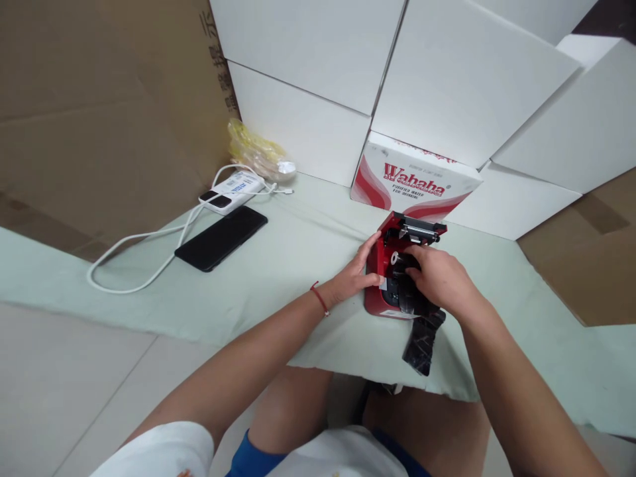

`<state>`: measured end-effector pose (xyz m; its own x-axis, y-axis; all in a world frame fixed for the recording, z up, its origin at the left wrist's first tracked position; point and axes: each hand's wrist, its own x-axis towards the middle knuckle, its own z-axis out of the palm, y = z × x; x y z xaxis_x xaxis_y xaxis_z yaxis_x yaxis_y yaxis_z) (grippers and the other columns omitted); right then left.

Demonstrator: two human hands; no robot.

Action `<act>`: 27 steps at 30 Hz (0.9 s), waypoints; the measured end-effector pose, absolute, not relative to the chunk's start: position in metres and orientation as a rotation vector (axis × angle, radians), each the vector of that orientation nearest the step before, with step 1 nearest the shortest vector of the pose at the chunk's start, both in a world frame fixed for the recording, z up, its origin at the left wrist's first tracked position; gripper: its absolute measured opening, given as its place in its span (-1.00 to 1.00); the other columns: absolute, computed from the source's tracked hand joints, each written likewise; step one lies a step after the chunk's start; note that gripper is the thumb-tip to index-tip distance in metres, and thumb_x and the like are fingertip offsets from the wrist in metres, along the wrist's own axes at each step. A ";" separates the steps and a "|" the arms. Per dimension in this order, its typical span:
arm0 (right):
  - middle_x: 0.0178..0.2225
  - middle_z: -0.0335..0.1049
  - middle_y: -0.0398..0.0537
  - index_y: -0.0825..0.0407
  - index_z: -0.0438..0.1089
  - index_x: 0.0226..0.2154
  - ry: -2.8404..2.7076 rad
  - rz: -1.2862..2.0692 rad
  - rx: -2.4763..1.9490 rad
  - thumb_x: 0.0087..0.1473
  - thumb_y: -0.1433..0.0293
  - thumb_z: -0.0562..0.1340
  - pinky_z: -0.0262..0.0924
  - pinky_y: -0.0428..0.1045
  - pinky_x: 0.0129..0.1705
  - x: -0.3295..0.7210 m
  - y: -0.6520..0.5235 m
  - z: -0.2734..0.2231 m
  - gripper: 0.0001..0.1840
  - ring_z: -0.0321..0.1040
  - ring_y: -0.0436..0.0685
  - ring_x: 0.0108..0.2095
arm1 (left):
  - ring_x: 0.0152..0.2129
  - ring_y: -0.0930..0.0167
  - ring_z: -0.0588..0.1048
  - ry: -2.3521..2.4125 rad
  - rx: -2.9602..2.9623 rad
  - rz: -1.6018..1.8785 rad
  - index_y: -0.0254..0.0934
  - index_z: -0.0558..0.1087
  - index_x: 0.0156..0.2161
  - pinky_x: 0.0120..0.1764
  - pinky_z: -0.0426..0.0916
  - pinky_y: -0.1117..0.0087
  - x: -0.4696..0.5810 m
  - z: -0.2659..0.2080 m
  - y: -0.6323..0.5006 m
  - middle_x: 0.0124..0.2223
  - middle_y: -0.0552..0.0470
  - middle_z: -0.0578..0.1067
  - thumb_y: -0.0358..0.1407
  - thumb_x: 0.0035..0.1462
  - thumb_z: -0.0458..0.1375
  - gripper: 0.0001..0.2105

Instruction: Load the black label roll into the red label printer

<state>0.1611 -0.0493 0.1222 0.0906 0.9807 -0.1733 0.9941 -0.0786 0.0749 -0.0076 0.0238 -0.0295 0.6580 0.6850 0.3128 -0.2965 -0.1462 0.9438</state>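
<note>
A small red printer (376, 306) sits on the cloth with its lid (422, 230) raised, showing a black roller bar. Inside is a roll of shiny black strip (410, 291) with a white core end. The strip's loose end (423, 344) hangs out over the front and lies on the cloth. My left hand (355, 277) grips the printer's left side, with its thumb over the near edge. My right hand (442, 275) reaches into the open compartment, its thumb and fingers closed on the black roll. The palm hides part of the roll and the printer's right side.
Left on the pale green cloth (298, 232) lie a black phone (222, 238), a white power bank (233, 192) with a looped white cable (144, 235), and a plastic bag (258, 152). A Wahaba-style red-and-white carton (412, 179), white boxes (303, 119) and cardboard boxes (109, 119) stand behind and beside.
</note>
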 end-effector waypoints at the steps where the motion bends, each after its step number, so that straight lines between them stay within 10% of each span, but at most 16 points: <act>1: 0.11 0.60 0.17 -0.02 0.46 0.23 1.990 -0.106 2.165 0.26 0.46 0.19 0.34 0.13 -0.14 0.159 -0.046 0.121 -0.49 0.58 0.42 -0.01 | 0.59 0.04 -0.16 0.341 1.489 0.880 -0.04 -0.15 0.56 0.56 -0.18 -0.11 -0.007 -0.029 0.024 0.64 -0.08 -0.17 -0.20 0.10 0.31 0.03; 27: 0.25 0.48 0.18 0.02 0.35 0.34 2.814 0.247 2.101 0.45 0.36 0.15 0.48 0.28 0.13 0.156 -0.174 0.064 -0.53 0.45 0.33 0.18 | 0.59 0.07 -0.20 0.445 1.454 0.935 -0.10 -0.15 0.57 0.56 -0.23 -0.06 -0.010 -0.009 0.020 0.64 -0.14 -0.17 -0.16 0.08 0.35 0.07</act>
<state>0.1563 -0.1735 0.0641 -0.2421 0.8942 0.3765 0.9461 0.3035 -0.1126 -0.0102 0.0200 -0.0094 0.5919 0.7582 0.2736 -0.2656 -0.1371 0.9543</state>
